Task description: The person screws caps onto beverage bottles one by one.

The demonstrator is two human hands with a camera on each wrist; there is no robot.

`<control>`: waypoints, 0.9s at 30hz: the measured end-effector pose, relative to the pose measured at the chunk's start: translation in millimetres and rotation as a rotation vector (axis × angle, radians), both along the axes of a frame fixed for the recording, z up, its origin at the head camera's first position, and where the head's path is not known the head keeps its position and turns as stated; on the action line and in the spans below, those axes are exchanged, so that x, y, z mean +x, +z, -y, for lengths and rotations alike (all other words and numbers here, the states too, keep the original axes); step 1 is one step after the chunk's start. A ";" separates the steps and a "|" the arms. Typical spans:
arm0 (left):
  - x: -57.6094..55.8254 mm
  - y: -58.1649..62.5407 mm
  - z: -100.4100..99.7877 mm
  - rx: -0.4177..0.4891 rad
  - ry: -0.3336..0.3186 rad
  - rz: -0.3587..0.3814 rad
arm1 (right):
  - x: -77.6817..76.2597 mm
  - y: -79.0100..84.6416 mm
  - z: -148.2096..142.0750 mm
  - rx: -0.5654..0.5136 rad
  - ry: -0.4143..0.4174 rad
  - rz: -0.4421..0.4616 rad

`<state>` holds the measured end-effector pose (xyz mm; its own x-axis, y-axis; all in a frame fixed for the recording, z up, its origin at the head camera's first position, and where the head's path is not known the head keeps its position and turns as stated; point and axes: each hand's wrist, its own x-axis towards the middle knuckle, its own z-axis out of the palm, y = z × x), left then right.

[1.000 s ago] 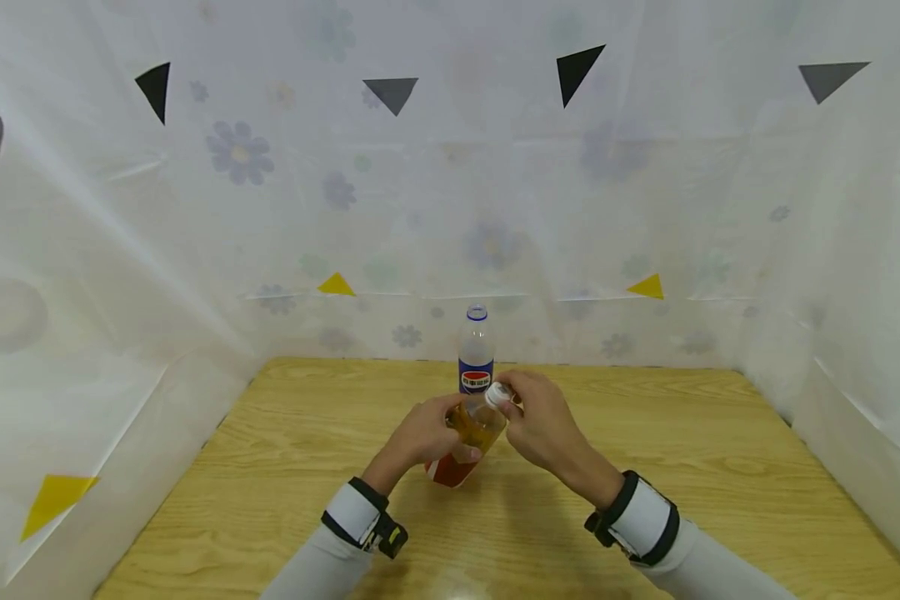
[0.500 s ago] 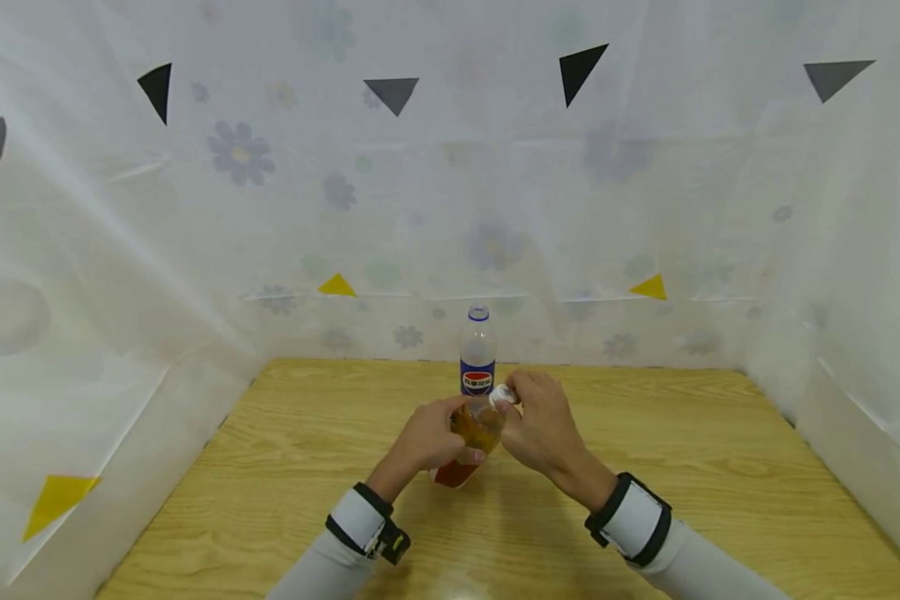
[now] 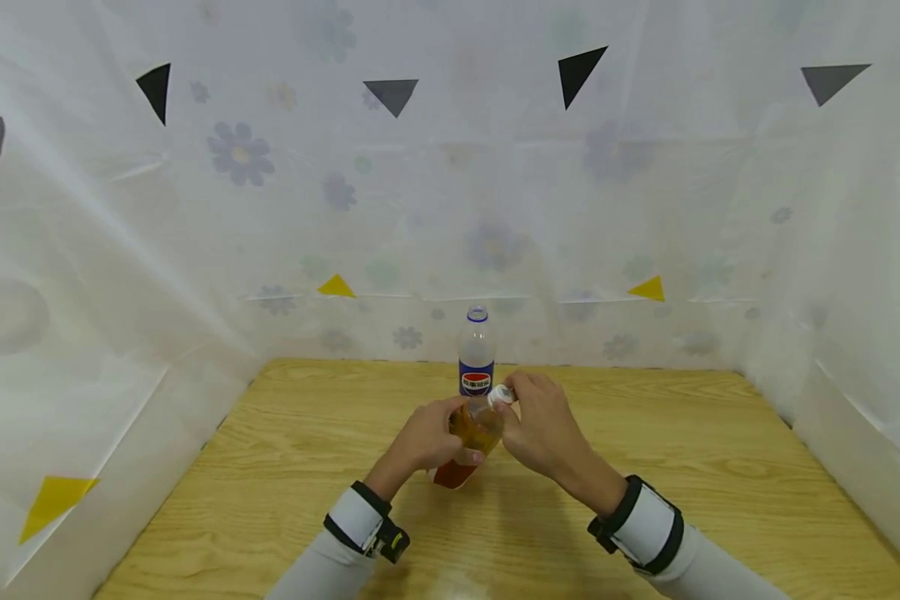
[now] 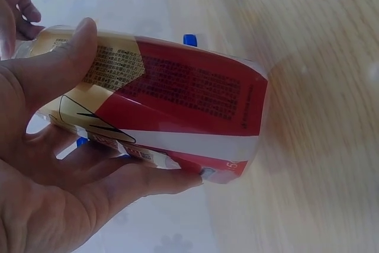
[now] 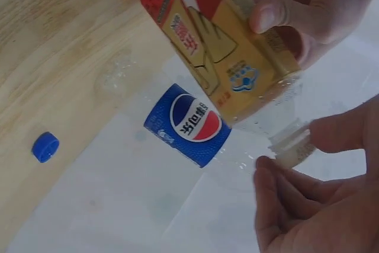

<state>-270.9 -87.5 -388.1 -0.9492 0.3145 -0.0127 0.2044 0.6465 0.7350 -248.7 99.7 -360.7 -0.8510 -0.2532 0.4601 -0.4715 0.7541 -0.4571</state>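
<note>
Two hands on one item: left hand (image 3: 427, 437) grips the red-and-gold bottle (image 4: 189, 87) round its body, right hand (image 3: 546, 427) pinches the white cap (image 3: 499, 395) at the neck. Bottle is around mid-table, leaning, neck up toward the right hand; can't tell if its base touches the table (image 3: 307, 442). Main risk, I'd say: spill, if the cap comes loose while the bottle leans or the left hand squeezes too hard. Next: body twists in the grip if the cap is tight and the wrap slick. Also a knock to the uncapped cola bottle (image 3: 477, 377) just behind; looks light, probably tips easily. Materials: squarish body, flat faces, glossy printed wrap, clear plastic neck; white cap short, round. Cola bottle is clear, round, blue label textured. Blue plastic cap (image 5: 45, 147) lies on the wood-grain tabletop.
</note>
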 end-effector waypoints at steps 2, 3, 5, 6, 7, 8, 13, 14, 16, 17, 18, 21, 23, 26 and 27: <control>-0.6 1.0 0.9 0.003 0.001 0.013 | 1.8 3.0 -0.1 0.021 0.014 0.022; -1.0 1.3 1.4 0.005 0.001 0.018 | 2.5 4.2 -0.1 0.026 0.023 0.033; -1.7 2.1 2.5 0.008 -0.001 0.033 | 3.4 5.9 0.1 0.032 0.040 0.048; -2.2 2.2 3.0 0.009 -0.005 0.037 | 3.5 6.3 0.2 0.031 0.046 0.054; -2.8 2.1 3.5 0.009 -0.010 0.040 | 3.6 6.4 0.5 0.031 0.053 0.057; -3.1 2.3 3.8 0.008 -0.014 0.042 | 3.7 6.3 0.7 0.033 0.058 0.057; -4.2 2.2 5.2 0.009 -0.042 0.035 | 3.9 4.4 1.2 0.045 0.072 0.031; -4.1 2.3 5.3 0.011 -0.047 0.031 | 3.9 4.3 1.2 0.042 0.074 0.027; -4.6 1.8 5.6 0.015 -0.052 0.028 | 3.8 4.4 1.1 0.036 0.076 0.014; -4.9 1.7 5.5 0.016 -0.054 0.027 | 3.6 4.4 1.0 0.033 0.076 0.008; -5.1 1.8 5.5 0.016 -0.057 0.025 | 3.6 4.5 0.8 0.030 0.076 0.001; -5.9 1.1 5.7 0.018 -0.056 0.029 | 2.7 3.5 0.4 0.020 0.069 -0.024; -5.7 0.5 4.9 0.020 -0.050 0.029 | 2.4 2.2 0.2 0.013 0.060 -0.043; -5.0 -1.5 3.0 0.021 -0.025 0.030 | 1.7 0.0 0.5 0.000 0.045 -0.069; -4.6 -2.0 2.3 0.018 -0.017 0.027 | 1.2 -0.8 0.8 -0.004 0.041 -0.072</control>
